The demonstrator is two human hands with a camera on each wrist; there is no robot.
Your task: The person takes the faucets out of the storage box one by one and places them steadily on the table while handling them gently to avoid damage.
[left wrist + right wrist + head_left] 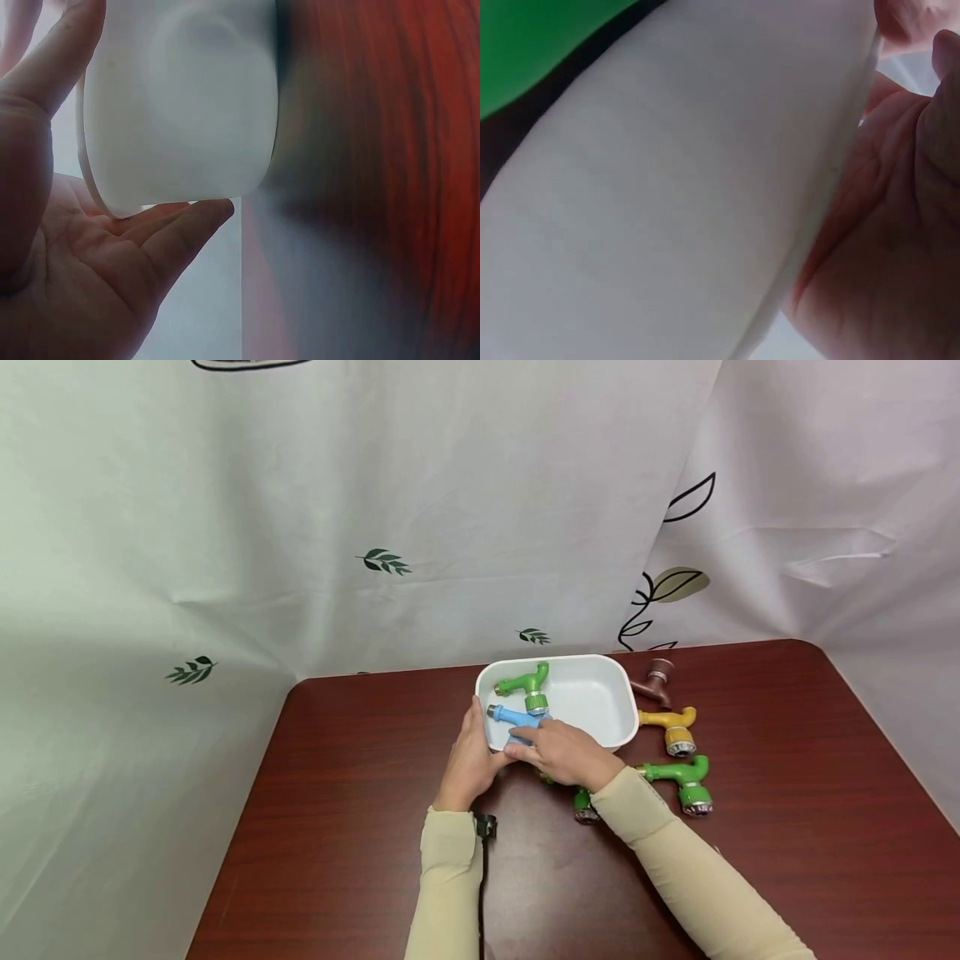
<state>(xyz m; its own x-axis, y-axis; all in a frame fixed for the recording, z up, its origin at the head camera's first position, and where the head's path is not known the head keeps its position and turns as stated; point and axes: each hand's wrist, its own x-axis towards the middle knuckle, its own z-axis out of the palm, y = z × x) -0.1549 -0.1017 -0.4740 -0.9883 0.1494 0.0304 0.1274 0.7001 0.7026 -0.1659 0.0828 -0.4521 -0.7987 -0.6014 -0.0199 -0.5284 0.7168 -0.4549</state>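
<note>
A white plastic tub (600,702) stands near the back of the table. My left hand (471,760) rests against its left front corner, fingers along the left wall and thumb at the front. In the left wrist view, the tub's wall (180,112) lies between thumb and extended fingers. Over the front rim reaches my right hand (566,752), holding a light-blue tap (513,716) inside the tub; its fingers partly hide the tap. Behind the blue tap lies a green tap (528,685). The right wrist view shows mostly the tub's outer wall (667,187) and my palm.
Right of the tub lie a brown tap (657,681), a yellow tap (675,727) and a green tap (686,781). Another green tap (585,806) is partly hidden under my right forearm. A white patterned curtain (450,527) hangs behind the dark red table (337,827).
</note>
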